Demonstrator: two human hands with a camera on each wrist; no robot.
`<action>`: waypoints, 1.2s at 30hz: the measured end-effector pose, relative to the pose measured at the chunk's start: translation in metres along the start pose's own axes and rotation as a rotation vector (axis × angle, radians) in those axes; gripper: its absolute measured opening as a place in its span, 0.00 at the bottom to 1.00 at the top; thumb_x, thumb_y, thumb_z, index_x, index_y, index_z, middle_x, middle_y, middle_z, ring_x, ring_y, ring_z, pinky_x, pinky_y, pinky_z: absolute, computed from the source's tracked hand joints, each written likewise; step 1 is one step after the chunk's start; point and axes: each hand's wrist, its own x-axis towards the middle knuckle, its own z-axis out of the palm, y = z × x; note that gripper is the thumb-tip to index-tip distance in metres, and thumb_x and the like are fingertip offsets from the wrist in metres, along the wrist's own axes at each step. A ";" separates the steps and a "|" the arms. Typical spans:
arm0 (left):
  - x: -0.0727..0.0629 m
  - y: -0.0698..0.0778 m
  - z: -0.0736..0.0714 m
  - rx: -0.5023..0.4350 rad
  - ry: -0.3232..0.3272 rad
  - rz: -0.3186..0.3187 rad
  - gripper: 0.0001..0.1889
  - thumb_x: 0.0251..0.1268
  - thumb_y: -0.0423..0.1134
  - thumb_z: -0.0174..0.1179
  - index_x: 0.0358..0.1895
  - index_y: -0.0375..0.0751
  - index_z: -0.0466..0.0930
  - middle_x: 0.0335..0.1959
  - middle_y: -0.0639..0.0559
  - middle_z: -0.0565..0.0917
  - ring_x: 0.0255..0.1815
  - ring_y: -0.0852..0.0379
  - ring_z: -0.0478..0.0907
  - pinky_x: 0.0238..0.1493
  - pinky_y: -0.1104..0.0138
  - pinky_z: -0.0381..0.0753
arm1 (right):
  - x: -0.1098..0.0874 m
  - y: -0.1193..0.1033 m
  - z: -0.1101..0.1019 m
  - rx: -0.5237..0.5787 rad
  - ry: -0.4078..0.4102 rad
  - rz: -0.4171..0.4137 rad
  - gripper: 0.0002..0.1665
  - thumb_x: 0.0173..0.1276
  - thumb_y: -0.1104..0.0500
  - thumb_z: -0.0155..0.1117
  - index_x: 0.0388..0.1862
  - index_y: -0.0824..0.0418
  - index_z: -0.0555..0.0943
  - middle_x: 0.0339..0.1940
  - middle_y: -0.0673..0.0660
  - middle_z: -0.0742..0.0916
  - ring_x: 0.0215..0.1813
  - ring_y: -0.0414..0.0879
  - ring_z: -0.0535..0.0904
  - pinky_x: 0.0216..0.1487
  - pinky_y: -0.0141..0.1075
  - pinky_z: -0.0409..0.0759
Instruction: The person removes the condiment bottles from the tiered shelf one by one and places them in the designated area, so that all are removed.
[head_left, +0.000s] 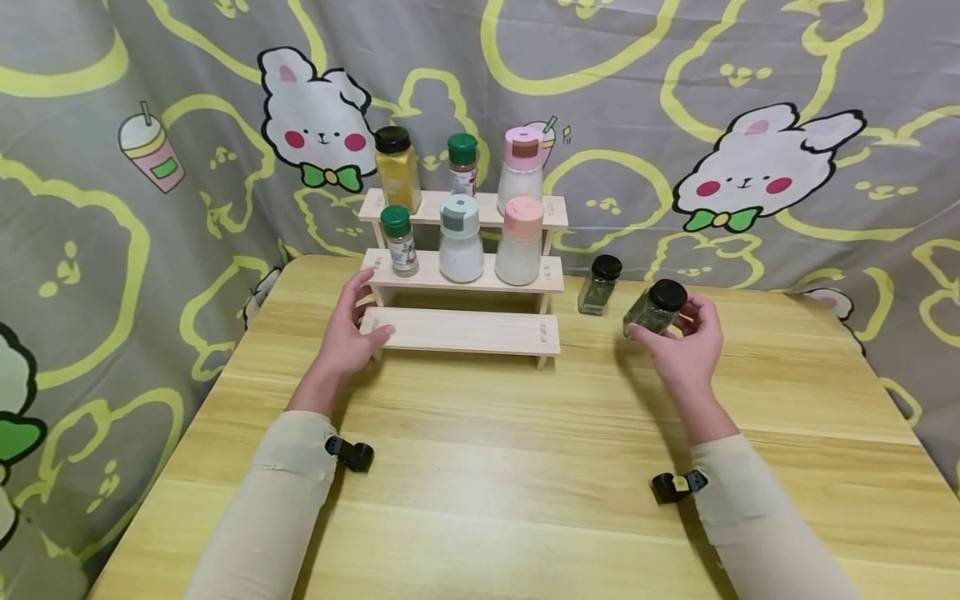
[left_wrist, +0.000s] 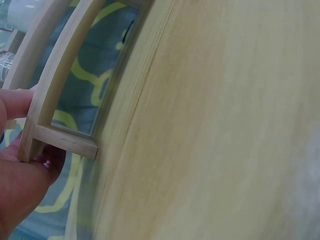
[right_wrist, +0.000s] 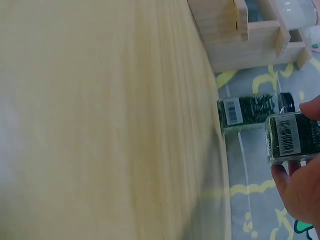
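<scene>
My left hand (head_left: pixel 347 329) grips the left end of a three-step wooden spice rack (head_left: pixel 465 332), thumb on the lowest step. In the left wrist view, the fingers wrap around that end of the rack (left_wrist: pixel 65 65). My right hand (head_left: pixel 692 340) holds a clear spice jar (head_left: pixel 649 312) with a black lid and dark green flakes, tilted and raised above the table. Its barcode label shows on the jar (right_wrist: pixel 289 136) in the right wrist view. A similar black-lidded jar (head_left: pixel 597 287) stands on the table between the rack and the held jar.
On the middle step stand a green-capped bottle (head_left: pixel 400 243), a pale-blue-capped jar (head_left: pixel 461 242) and a pink-capped jar (head_left: pixel 519 243). The top step bears a yellow spice jar (head_left: pixel 399 173), another green-capped bottle (head_left: pixel 462 162) and a pink-lidded jar (head_left: pixel 522 175). A patterned curtain (head_left: pixel 600 67) hangs behind the table (head_left: pixel 480 483).
</scene>
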 end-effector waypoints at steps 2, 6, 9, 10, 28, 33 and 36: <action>0.000 0.000 0.000 0.004 0.001 0.004 0.46 0.56 0.13 0.60 0.77 0.41 0.54 0.72 0.35 0.61 0.70 0.35 0.60 0.69 0.46 0.59 | 0.004 0.003 0.000 0.001 -0.002 -0.006 0.41 0.41 0.71 0.84 0.56 0.54 0.76 0.49 0.50 0.78 0.50 0.44 0.77 0.45 0.33 0.79; 0.000 0.001 0.001 0.001 0.002 0.003 0.46 0.56 0.13 0.60 0.77 0.41 0.54 0.73 0.35 0.60 0.70 0.35 0.60 0.69 0.46 0.58 | 0.012 0.007 0.001 0.008 -0.009 -0.009 0.40 0.42 0.72 0.83 0.54 0.55 0.76 0.49 0.51 0.78 0.49 0.45 0.77 0.45 0.32 0.80; -0.001 0.001 0.000 -0.007 0.001 0.002 0.46 0.56 0.13 0.60 0.78 0.42 0.54 0.73 0.35 0.60 0.70 0.35 0.60 0.69 0.45 0.58 | 0.018 0.008 0.002 0.016 -0.024 0.004 0.41 0.43 0.73 0.82 0.56 0.55 0.76 0.50 0.51 0.78 0.51 0.46 0.77 0.46 0.31 0.80; -0.001 0.000 0.000 -0.008 0.002 0.004 0.46 0.56 0.13 0.60 0.78 0.43 0.53 0.73 0.35 0.60 0.70 0.35 0.60 0.69 0.44 0.58 | 0.020 0.008 0.002 0.019 -0.030 0.009 0.41 0.43 0.73 0.82 0.57 0.55 0.75 0.51 0.51 0.78 0.51 0.46 0.77 0.46 0.32 0.80; 0.001 -0.003 -0.001 -0.003 0.009 0.001 0.46 0.55 0.12 0.60 0.77 0.42 0.54 0.74 0.37 0.59 0.71 0.35 0.59 0.69 0.47 0.58 | 0.050 0.019 0.009 -0.031 -0.031 0.014 0.38 0.43 0.70 0.84 0.52 0.53 0.75 0.48 0.49 0.77 0.48 0.43 0.73 0.48 0.33 0.78; 0.001 -0.002 -0.001 -0.003 0.004 0.006 0.46 0.55 0.12 0.59 0.77 0.41 0.54 0.74 0.36 0.58 0.70 0.34 0.60 0.68 0.46 0.59 | 0.058 0.023 0.009 -0.046 -0.042 0.022 0.38 0.43 0.70 0.84 0.50 0.52 0.75 0.47 0.49 0.77 0.47 0.42 0.74 0.47 0.31 0.78; 0.000 -0.001 0.000 -0.001 0.003 0.010 0.46 0.55 0.12 0.60 0.77 0.41 0.54 0.74 0.36 0.59 0.70 0.34 0.60 0.68 0.46 0.59 | 0.061 0.025 0.010 -0.051 -0.053 0.030 0.37 0.43 0.70 0.84 0.50 0.51 0.74 0.47 0.49 0.76 0.47 0.42 0.75 0.48 0.31 0.78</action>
